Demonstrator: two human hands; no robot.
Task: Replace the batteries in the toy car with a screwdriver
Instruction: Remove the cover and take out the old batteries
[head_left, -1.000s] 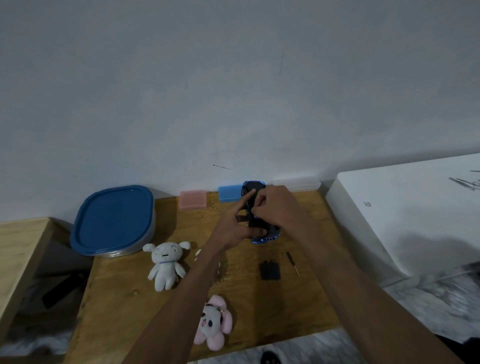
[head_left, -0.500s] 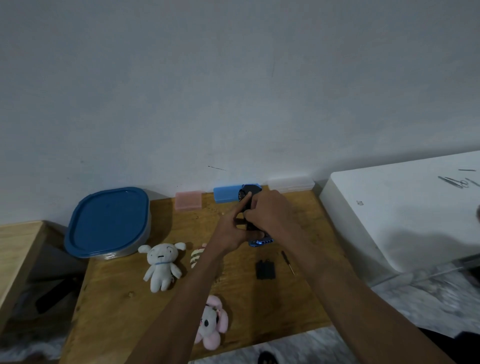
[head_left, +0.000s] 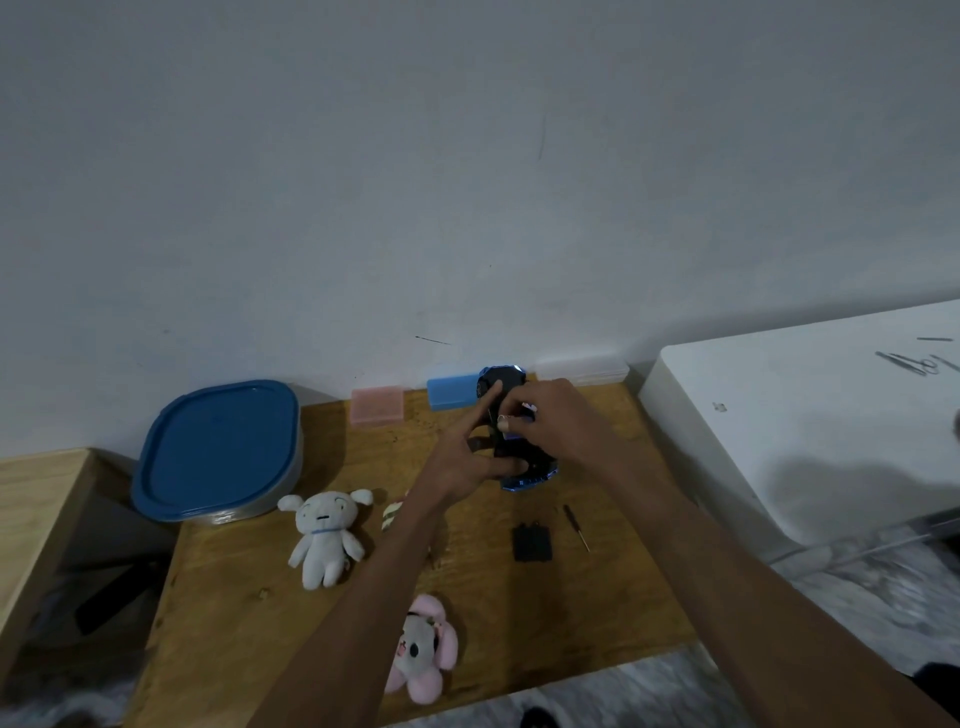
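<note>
The toy car (head_left: 527, 475), black with blue trim, is held belly-up over the back of the wooden table (head_left: 249, 597). My left hand (head_left: 470, 462) grips its left side, forefinger stretched along the body. My right hand (head_left: 558, 421) sits on top of the car with its fingertips pinched on a small battery (head_left: 522, 413) at the open compartment. The black battery cover (head_left: 532, 542) lies flat on the table below the car. A small screwdriver (head_left: 576, 526) lies just right of the cover.
A white plush (head_left: 324, 535) and a pink plush (head_left: 423, 649) lie on the table. A blue-lidded container (head_left: 221, 447) stands at the back left. Pink (head_left: 377, 407), blue (head_left: 451, 393) and clear (head_left: 582, 370) small boxes line the wall. A white surface (head_left: 810, 415) rises at right.
Both hands stayed on the car. My right hand's fingertips have shifted on top of it and a small battery now shows between them. The view drifted slightly.
</note>
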